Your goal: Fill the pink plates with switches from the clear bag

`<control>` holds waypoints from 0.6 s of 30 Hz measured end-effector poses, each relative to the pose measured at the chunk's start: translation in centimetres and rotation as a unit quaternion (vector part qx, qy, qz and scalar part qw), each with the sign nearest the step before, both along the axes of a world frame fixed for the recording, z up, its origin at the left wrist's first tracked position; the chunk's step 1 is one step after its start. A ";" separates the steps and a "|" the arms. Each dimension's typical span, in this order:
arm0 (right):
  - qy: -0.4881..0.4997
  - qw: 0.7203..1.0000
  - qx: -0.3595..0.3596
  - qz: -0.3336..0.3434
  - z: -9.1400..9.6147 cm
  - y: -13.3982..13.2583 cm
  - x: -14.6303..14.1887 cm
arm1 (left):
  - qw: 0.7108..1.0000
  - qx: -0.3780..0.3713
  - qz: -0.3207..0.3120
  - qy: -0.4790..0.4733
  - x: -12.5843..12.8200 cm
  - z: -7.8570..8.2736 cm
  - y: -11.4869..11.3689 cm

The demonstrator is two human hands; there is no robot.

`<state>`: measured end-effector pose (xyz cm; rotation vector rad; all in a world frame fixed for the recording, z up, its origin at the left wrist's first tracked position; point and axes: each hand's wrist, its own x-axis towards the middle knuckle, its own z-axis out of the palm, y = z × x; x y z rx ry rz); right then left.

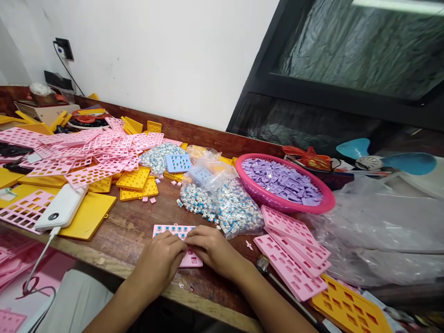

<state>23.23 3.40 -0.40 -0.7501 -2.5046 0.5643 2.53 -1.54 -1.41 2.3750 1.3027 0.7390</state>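
A small pink plate (172, 230) with square holes, some filled with blue-and-white switches, lies flat near the front edge of the wooden bench (132, 226). My left hand (162, 260) rests on its left part with the fingers curled down onto it. My right hand (211, 247) presses on its right part, fingers bent and close together. What sits under the fingertips is hidden. Just behind the plate lies a clear bag of blue-and-white switches (225, 203).
A pink basket of purple keycaps (282, 181) stands to the right. Stacked pink plates (293, 252) and an orange plate (350, 307) lie at right. Pink plates (76, 150) and yellow plates (137, 180) pile at left, beside a white power bank (60, 208). A metal-tipped tool (268, 273) lies by my right forearm.
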 end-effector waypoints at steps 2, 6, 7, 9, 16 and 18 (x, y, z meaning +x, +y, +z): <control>0.017 1.000 -0.021 -0.013 -0.2 0.0 -0.2 | 1.000 0.010 -0.006 -0.009 -0.1 -0.1 0.1; 0.061 0.994 -0.064 -0.058 -0.4 -0.1 -0.3 | 0.999 0.025 -0.016 -0.025 -0.1 -0.1 0.2; 0.068 0.993 -0.067 -0.064 -0.4 -0.1 -0.3 | 0.999 0.028 -0.016 -0.025 -0.1 -0.1 0.3; 0.073 0.993 -0.062 -0.075 -0.5 -0.2 -0.2 | 0.999 0.033 -0.016 -0.025 0.1 -0.3 0.2; 0.039 0.997 -0.023 -0.062 -0.9 -0.6 -0.5 | 0.999 0.017 -0.004 -0.029 0.7 -0.2 0.0; 0.044 0.997 -0.033 -0.063 -0.8 -0.6 -0.4 | 1.000 0.017 0.000 -0.022 0.8 -0.1 -0.1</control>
